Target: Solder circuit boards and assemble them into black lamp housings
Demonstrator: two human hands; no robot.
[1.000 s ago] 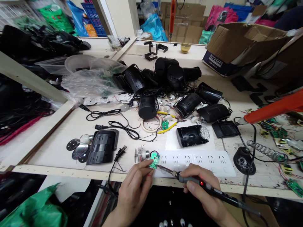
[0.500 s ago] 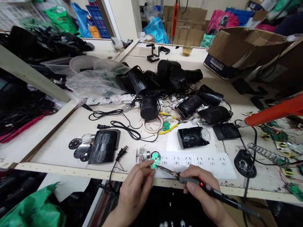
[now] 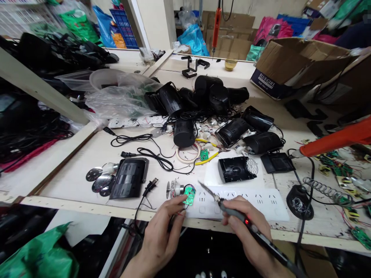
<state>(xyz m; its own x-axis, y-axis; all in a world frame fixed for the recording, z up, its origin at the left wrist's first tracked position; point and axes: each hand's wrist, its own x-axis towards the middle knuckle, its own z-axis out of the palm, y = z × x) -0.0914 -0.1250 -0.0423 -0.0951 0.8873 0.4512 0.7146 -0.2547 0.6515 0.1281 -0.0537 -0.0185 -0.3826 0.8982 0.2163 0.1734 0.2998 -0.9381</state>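
My right hand [image 3: 246,222] grips a soldering iron [image 3: 236,212] with a lit red light; its tip points up and left above a white power strip [image 3: 249,199]. The fingers of my left hand [image 3: 165,227] are bent beside a small green circuit board [image 3: 189,195], the index fingertip at its edge. A thin wire appears pinched at my left fingertips, though its ends are hidden. The board lies at the strip's left end, wired to a small motor-like part [image 3: 175,189] with a metal disc.
Left are a black housing [image 3: 129,178], shiny discs [image 3: 101,182] and a plug [image 3: 151,185]. Behind lie yellow-handled pliers [image 3: 207,159], a tape ring [image 3: 188,154] and piled black housings [image 3: 208,92]. Right are a solder-wire holder [image 3: 300,202] and an orange tool [image 3: 336,135].
The soldering iron's tip has lifted off the circuit board, up and to the right. My left fingers have shifted from gripping the board to its lower left edge.
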